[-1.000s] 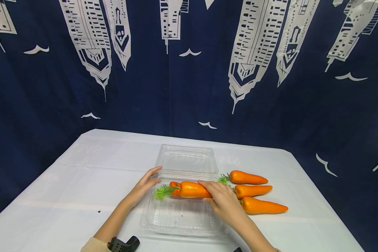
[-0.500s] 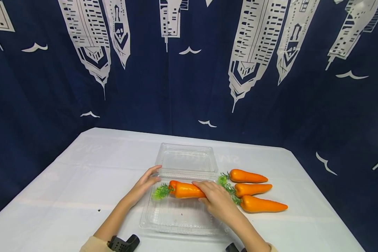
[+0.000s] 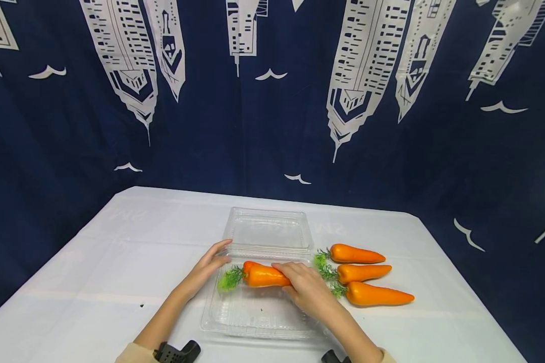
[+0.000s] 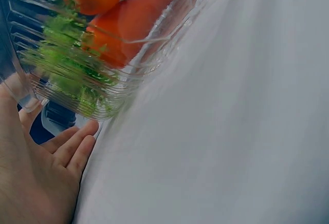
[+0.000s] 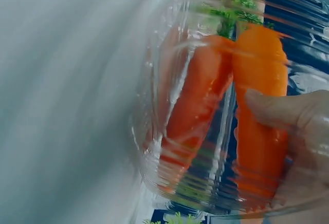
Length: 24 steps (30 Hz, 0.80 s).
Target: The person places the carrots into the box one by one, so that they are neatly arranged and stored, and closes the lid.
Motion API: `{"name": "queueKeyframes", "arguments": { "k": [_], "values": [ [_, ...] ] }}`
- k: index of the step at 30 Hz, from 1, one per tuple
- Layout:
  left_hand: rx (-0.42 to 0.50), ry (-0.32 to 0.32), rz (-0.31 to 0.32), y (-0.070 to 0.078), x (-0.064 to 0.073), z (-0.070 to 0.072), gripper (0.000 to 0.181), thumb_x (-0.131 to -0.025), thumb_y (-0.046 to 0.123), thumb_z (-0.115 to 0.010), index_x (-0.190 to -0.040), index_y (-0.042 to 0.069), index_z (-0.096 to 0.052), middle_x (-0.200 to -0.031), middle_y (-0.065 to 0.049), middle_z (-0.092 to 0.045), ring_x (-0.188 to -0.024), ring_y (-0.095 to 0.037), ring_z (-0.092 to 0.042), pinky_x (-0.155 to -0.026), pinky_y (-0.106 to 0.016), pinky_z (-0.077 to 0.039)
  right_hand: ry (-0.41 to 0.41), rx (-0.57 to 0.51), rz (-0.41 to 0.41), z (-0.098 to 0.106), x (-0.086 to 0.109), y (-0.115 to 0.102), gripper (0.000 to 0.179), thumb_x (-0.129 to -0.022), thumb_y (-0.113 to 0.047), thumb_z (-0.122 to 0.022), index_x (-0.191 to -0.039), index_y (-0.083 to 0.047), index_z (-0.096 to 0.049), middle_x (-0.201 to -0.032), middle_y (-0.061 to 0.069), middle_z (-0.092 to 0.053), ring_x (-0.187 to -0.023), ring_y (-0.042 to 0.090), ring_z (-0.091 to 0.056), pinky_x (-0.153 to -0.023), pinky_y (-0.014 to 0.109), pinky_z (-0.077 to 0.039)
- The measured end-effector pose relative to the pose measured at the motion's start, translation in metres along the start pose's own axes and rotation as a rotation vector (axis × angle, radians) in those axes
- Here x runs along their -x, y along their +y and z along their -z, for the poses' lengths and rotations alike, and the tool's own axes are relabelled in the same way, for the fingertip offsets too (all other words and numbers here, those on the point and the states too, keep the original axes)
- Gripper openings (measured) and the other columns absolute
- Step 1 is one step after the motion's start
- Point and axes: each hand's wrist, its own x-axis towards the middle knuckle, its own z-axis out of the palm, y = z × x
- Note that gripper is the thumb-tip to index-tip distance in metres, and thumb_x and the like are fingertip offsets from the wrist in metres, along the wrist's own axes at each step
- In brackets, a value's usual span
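Observation:
A clear plastic clamshell box (image 3: 259, 315) lies opened on the table, its lid (image 3: 270, 229) folded toward the back. My right hand (image 3: 306, 290) grips an orange carrot (image 3: 263, 276) with a green leafy top, over the rear part of the box's base. In the right wrist view the thumb lies along this carrot (image 5: 259, 70), and another carrot (image 5: 200, 88) lies beside it, seen through the plastic. My left hand (image 3: 204, 275) is at the box's left side near the hinge, fingers extended; in the left wrist view its fingers sit close to the box's ribbed wall (image 4: 97, 103).
Three more carrots with green tops lie right of the box: a rear one (image 3: 356, 253), a middle one (image 3: 364, 273) and a front one (image 3: 379, 294). A white cloth (image 3: 95, 287) covers the table. A dark blue patterned curtain (image 3: 236, 136) hangs behind.
My right hand has shifted left and slightly nearer with the carrot, bringing its leafy top toward the box's left side. The left hand has stayed nearly still.

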Motion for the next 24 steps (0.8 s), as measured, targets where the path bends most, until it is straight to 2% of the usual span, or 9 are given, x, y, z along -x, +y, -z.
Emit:
{"name": "queueKeyframes", "arguments": {
  "k": [5, 8, 15, 24],
  "values": [
    [0.007, 0.006, 0.004, -0.001, 0.001, 0.000, 0.045, -0.092, 0.031, -0.048, -0.135, 0.033, -0.037, -0.146, -0.009, -0.029, -0.133, -0.031, -0.030, -0.107, -0.058, -0.024, -0.045, -0.012, 0.032, -0.006, -0.003, 0.000, 0.045, -0.080, -0.016, -0.066, -0.124, -0.015, -0.054, -0.117, 0.001, -0.061, -0.106, 0.021, -0.057, -0.088, 0.042, -0.047],
    [0.010, 0.001, 0.002, -0.002, 0.000, 0.000, 0.045, -0.092, 0.030, -0.048, -0.135, 0.033, -0.036, -0.146, -0.010, -0.028, -0.133, -0.032, -0.030, -0.107, -0.058, -0.024, -0.073, -0.033, 0.037, -0.008, -0.003, 0.001, 0.046, -0.081, -0.017, -0.066, -0.125, -0.014, -0.053, -0.117, 0.000, -0.061, -0.105, 0.019, -0.057, -0.087, 0.041, -0.047],
    [-0.020, 0.002, 0.012, -0.002, 0.000, 0.001, 0.050, -0.091, 0.034, -0.048, -0.139, 0.027, -0.033, -0.145, -0.010, -0.030, -0.134, -0.032, -0.030, -0.107, -0.060, -0.021, -0.121, -0.045, 0.008, -0.011, -0.002, 0.001, 0.047, -0.081, -0.019, -0.065, -0.127, -0.017, -0.051, -0.120, 0.000, -0.059, -0.108, 0.022, -0.057, -0.088, 0.043, -0.047],
    [0.002, -0.007, 0.016, -0.002, -0.001, 0.000, 0.050, -0.092, 0.031, -0.048, -0.139, 0.027, -0.033, -0.145, -0.009, -0.029, -0.134, -0.030, -0.029, -0.108, -0.057, -0.023, -0.222, 0.001, -0.024, -0.011, -0.001, 0.001, 0.046, -0.082, -0.022, -0.066, -0.126, -0.021, -0.053, -0.123, 0.005, -0.058, -0.109, 0.026, -0.056, -0.087, 0.047, -0.047]
  ]
}}
